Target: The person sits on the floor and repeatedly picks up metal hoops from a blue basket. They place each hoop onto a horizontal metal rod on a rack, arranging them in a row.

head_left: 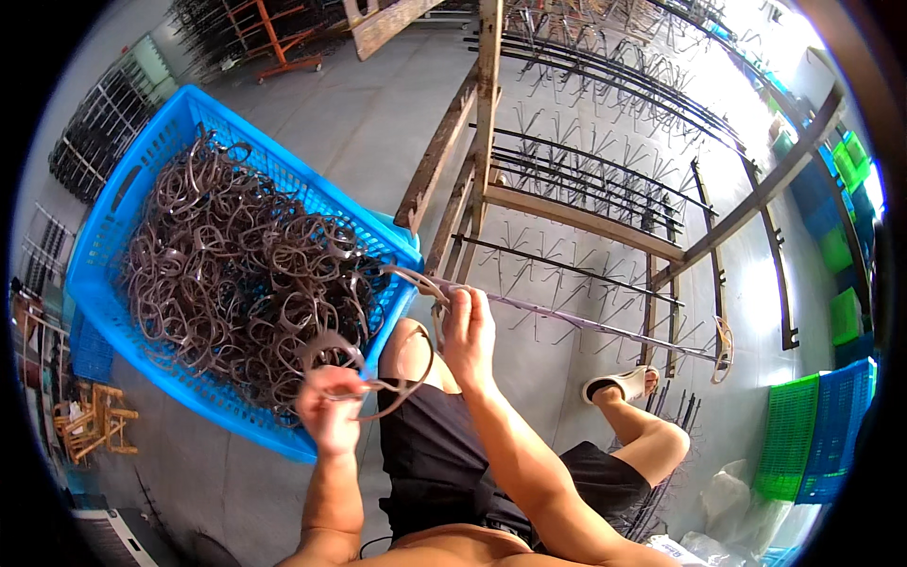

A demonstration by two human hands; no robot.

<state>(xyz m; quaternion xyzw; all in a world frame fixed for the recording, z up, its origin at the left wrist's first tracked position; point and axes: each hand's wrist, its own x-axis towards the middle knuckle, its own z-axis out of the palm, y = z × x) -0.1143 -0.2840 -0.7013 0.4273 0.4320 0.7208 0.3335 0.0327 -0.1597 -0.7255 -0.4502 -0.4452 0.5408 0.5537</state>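
Observation:
A blue plastic basket (128, 189) stands at my left, heaped with a tangle of brown-grey, glossy looped frames (227, 246). My left hand (331, 406) is closed on one looped frame (406, 402) over the basket's near right edge; the hand is slightly blurred. My right hand (468, 331), just right of the basket, pinches another looped frame (413, 276). It is beside the near end of a thin rod (586, 324) that slants away to the right. At the rod's far end hangs a pale looped frame (723, 350).
A worn metal rack (581, 222) stands ahead, carrying black bars with many thin wire hooks (567, 180). Green and blue crates (820, 430) are stacked at right, near clear plastic bags (732, 496). A small wooden stool (99, 425) stands at the left.

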